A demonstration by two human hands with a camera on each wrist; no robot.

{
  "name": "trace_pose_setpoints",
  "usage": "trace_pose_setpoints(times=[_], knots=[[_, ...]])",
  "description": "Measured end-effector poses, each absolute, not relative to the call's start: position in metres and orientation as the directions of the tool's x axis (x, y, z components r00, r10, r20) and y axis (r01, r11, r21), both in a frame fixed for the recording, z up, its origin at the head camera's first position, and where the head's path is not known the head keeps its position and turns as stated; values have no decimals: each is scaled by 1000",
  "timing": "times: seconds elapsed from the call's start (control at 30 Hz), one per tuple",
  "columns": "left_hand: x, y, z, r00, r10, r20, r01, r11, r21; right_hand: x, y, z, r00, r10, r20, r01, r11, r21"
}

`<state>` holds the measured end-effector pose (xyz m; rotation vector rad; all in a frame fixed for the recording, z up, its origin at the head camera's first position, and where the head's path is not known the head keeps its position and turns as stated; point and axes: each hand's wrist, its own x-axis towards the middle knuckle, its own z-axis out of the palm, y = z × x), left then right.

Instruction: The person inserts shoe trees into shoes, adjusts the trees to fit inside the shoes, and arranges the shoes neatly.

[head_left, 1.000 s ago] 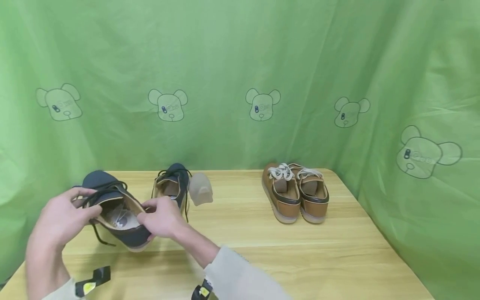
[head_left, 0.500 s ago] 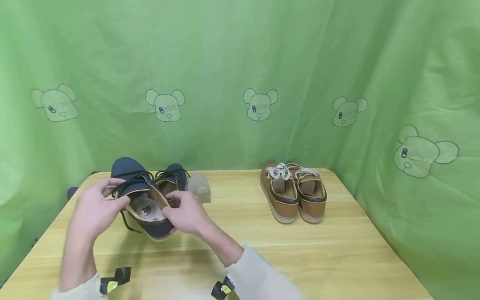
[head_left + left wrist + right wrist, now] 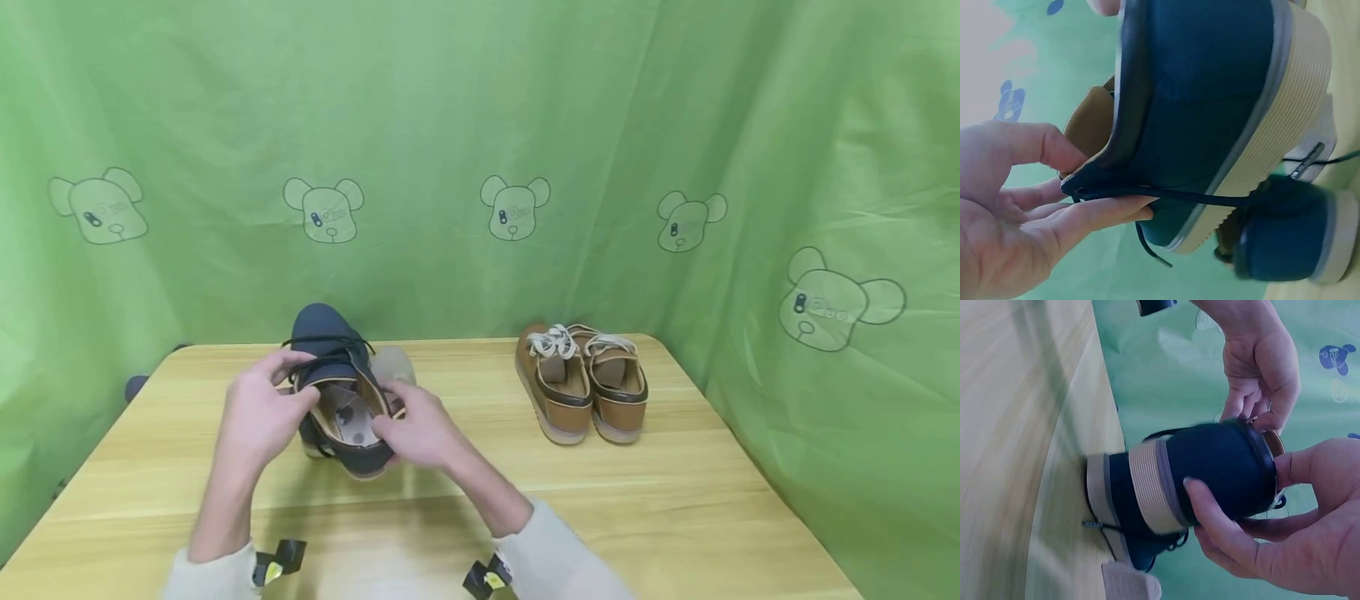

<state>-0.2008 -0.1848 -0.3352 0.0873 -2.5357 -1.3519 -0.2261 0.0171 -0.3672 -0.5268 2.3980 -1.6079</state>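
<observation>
While the navy shoe (image 3: 1200,94) is held up above the surface (image 3: 675,500), its toe points toward the green curtain (image 3: 420,167) and its mouth faces up, showing a pale insole (image 3: 354,417) with dark marks. The left hand (image 3: 262,407) pinches the lacing edge; the right hand (image 3: 423,425) pinches the opposite wall near the heel, its thumb hooked over the rim and its fingers along the outside near the sole. With this hold, an even lift from both sides seems best: the lacing edge looks thin and may give, whereas the heel looks firmer and could bear more of the weight. A dark lace (image 3: 1191,197) runs along the flank by the left fingers, and it should be kept from getting trapped under the sole. Under and behind the held shoe is a second navy shoe (image 3: 1288,237), mostly hidden in the head view; whether the two touch cannot be told, so slow movement with the sole level appears safest. A grey-beige shaped piece (image 3: 393,365) is just beside that second shoe and could easily be knocked. Two tan shoes (image 3: 551,396) stand well apart to the right.
</observation>
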Motion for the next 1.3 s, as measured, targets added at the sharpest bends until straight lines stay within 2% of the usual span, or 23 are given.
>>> trace_pose_setpoints(times=[0.43,0.8,0.93,1.3], knots=[[-221,-151,-361,-960,-141,243,128,552,824,-233,44,-384,-948,-319,-6,-142,441,-886],[-230,-115,-386,-962,-118,246,161,482,861,-244,83,-389,-971,-239,12,-135,505,-853],[-231,-103,-393,-954,-117,276,190,475,859,-244,95,-390,-975,-220,12,-135,552,-823],[-227,-86,-397,-936,-133,327,240,439,866,-240,109,-380,-981,-195,12,-125,579,-806]])
